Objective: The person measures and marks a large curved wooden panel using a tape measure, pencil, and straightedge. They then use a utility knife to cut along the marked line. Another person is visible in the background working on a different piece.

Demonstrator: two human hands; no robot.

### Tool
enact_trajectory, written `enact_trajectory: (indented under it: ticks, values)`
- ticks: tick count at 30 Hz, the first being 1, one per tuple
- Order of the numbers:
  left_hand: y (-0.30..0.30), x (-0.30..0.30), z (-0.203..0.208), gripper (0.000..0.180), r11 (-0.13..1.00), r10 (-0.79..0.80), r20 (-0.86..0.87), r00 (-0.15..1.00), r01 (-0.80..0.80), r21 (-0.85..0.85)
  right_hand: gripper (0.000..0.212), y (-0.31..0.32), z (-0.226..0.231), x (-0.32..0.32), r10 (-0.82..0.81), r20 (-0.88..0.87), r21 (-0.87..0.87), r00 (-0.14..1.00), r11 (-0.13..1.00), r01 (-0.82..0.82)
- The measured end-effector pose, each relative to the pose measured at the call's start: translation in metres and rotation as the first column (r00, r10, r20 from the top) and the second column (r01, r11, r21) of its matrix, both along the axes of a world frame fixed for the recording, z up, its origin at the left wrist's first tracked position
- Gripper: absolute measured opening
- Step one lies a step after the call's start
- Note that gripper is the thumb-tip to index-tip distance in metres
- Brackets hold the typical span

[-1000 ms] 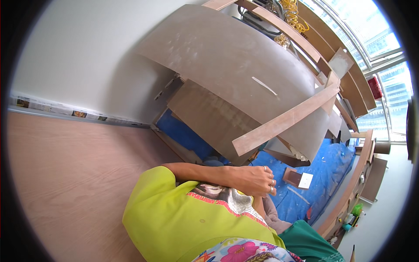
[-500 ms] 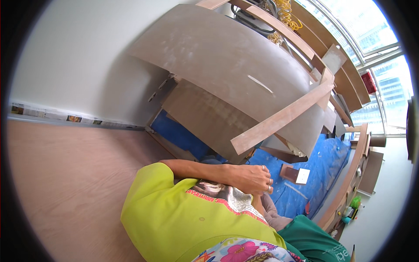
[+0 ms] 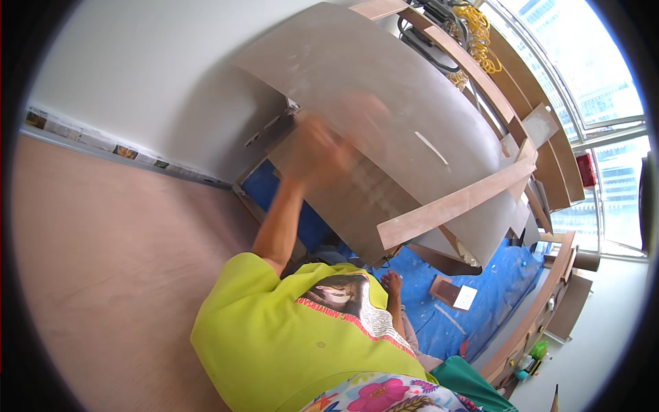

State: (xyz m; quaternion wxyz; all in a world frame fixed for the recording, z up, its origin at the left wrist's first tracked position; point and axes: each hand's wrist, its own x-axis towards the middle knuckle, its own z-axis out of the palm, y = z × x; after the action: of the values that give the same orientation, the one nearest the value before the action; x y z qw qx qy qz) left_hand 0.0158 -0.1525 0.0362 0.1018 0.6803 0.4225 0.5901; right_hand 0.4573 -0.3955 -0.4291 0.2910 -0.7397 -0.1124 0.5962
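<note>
My left hand is raised at the end of an outstretched arm, in front of a large curved grey-brown panel. Motion smears its fingers, so whether it touches the panel or holds anything is unclear. Below that panel is a flat brown board. My right hand hangs low past the front of my yellow-green shirt, over a blue floor sheet. Its fingers look loosely bent and apart, with nothing visible in them.
A bare wooden strip juts out across the panel's right end. On the blue sheet rests a small brown-and-white piece. Yellow coiled hose lies among boards near the window. A pale wall rises at left beside a wooden surface.
My left hand has swung from in front of my shirt up and forward toward the curved panel, away from my right hand. The view has shifted slightly.
</note>
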Motion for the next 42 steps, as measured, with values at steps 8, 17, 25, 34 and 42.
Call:
enact_trajectory:
  ticks: [8, 17, 25, 34, 42]
  values:
    - [0.176, -0.311, -0.132, 0.041, 0.588, 0.679, -0.430, 0.595, -0.791, -0.167, 0.037, -0.008, 0.020, 0.032, 0.081, 0.035, 0.007, 0.996, 0.997, -0.081]
    - [0.208, -0.360, -0.201, 0.056, 0.521, 0.594, -0.485, 0.642, -0.766, -0.376, 0.038, -0.040, 0.049, 0.041, 0.043, 0.091, 0.022, 0.995, 0.999, -0.045]
    - [0.202, -0.386, -0.221, 0.051, 0.596, 0.667, -0.239, 0.706, -0.697, -0.398, 0.039, -0.020, 0.049, 0.042, 0.070, 0.093, 0.046, 0.993, 0.996, -0.074]
    - [0.165, -0.440, -0.228, 0.032, 0.214, 0.931, -0.365, 0.021, -0.841, 0.496, 0.021, -0.023, -0.034, 0.064, 0.199, 0.214, 0.337, 0.956, 0.904, -0.264]
    - [-0.001, -0.207, -0.365, 0.032, 0.395, 0.918, 0.232, 0.321, -0.790, -0.469, 0.022, -0.028, -0.020, 0.100, 0.029, 0.297, 0.193, 0.955, 0.977, -0.090]
